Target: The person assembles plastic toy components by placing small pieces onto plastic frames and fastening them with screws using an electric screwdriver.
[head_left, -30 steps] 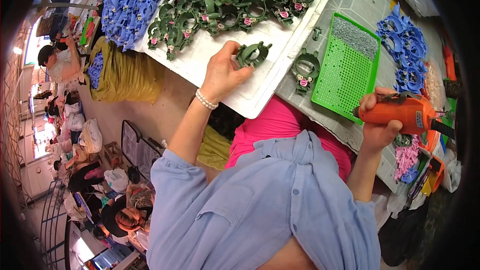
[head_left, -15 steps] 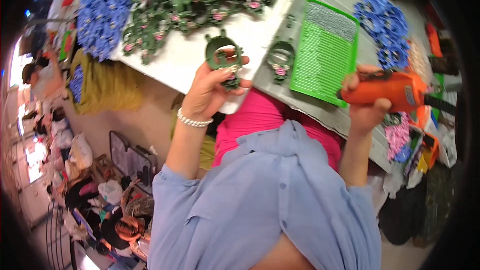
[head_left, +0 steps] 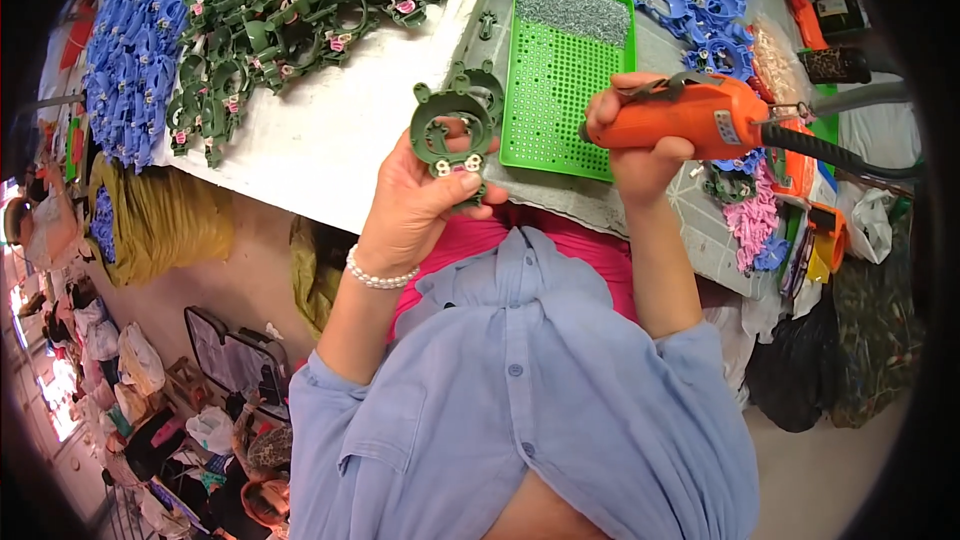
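Note:
My left hand [head_left: 405, 195] is closed on a dark green plastic ring part [head_left: 427, 128] with rounded ears and a small pink-and-white flower ornament. The thumb presses near the ornament, and the fingers lie behind the ring. My right hand [head_left: 648, 172] grips an orange power screwdriver [head_left: 690, 123], its dark tip pointing left over the green perforated tray [head_left: 508, 100]. Small silver screws [head_left: 575, 10] fill the tray's far end. Another green ring part [head_left: 488, 80] lies on the table beside the tray, partly hidden behind the held one. Tip and held part are apart.
Heaps of green flowered parts [head_left: 300, 30] and blue parts [head_left: 135, 60] cover the white table at far left. More blue parts [head_left: 690, 0] lie right of the tray. A black coiled cord [head_left: 830, 160] trails rightward. A yellow sack [head_left: 160, 220] stands at left.
My right hand has brought the screwdriver leftward over the tray, closer to my left hand. The green ring part stays in my left hand. The whole view has shifted.

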Demonstrator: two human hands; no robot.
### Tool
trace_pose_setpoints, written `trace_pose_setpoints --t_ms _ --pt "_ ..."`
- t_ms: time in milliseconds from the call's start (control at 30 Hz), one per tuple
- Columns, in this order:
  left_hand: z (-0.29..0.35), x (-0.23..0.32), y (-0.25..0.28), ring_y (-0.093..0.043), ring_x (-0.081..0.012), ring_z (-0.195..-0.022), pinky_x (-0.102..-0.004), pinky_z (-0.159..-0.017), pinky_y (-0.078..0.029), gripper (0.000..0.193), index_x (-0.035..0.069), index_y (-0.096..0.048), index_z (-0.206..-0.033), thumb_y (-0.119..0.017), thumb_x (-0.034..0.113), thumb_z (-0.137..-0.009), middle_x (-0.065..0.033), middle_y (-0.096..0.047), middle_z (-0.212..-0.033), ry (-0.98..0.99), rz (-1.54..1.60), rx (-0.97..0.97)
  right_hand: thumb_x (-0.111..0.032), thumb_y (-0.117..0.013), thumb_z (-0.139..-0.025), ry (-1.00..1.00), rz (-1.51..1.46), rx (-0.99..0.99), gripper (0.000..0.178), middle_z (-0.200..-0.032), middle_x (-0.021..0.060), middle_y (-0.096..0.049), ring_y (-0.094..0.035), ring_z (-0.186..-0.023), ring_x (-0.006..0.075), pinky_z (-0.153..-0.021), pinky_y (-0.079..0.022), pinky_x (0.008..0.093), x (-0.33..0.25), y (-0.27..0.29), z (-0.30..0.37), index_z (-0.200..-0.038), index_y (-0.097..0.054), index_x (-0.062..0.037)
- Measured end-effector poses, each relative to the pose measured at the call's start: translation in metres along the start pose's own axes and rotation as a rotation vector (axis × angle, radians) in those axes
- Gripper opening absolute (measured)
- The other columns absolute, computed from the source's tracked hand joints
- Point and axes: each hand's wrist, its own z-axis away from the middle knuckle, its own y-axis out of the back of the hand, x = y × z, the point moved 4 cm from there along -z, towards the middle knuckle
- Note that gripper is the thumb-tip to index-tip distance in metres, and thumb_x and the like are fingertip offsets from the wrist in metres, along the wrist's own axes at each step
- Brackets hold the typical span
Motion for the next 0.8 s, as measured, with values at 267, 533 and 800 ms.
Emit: trace_pose_setpoints --t_ms 267,533,800 --pt "-0.005 -0.009 -0.01 -0.066 -0.0237 -0.081 -0.0265 -0.062 -0.057 0.049 0.004 -0.037 -0.125 -0.058 -0.004 -0.082 -0.0149 -0.053 -0.117 0.025 -0.025 -0.031 -0.08 -0.051 -0.065 0.033 0.024 0.038 0.092 -0.075 0.0057 -0.053 -0.05 -0.062 0.017 -0.056 -0.042 0.0292 0.017 -0.006 -0.014 -0.109 -0.049 -0.0001" --pt "-0.004 -0.013 -0.007 -0.066 -0.0238 -0.082 -0.0263 -0.061 -0.057 0.049 0.005 -0.037 -0.126 -0.058 -0.004 -0.082 -0.014 -0.052 -0.116 0.023 -0.022 -0.024 -0.07 -0.061 -0.069 0.102 -0.067 0.031 0.078 -0.073 0.0057 -0.056 -0.055 -0.06 0.0152 -0.053 -0.046 0.0271 0.021 -0.006 -0.017 -0.101 -0.052 0.0012" --pt "-0.004 -0.015 -0.006 -0.066 -0.0236 -0.082 -0.0256 -0.061 -0.057 0.05 0.005 -0.037 -0.126 -0.059 -0.003 -0.082 -0.0143 -0.052 -0.116 0.023 -0.012 -0.018 -0.078 -0.053 -0.066 0.038 0.03 0.034 0.086 -0.075 0.0052 -0.053 -0.051 -0.063 0.0173 -0.057 -0.043 0.0292 0.023 -0.005 -0.016 -0.104 -0.051 -0.0012"
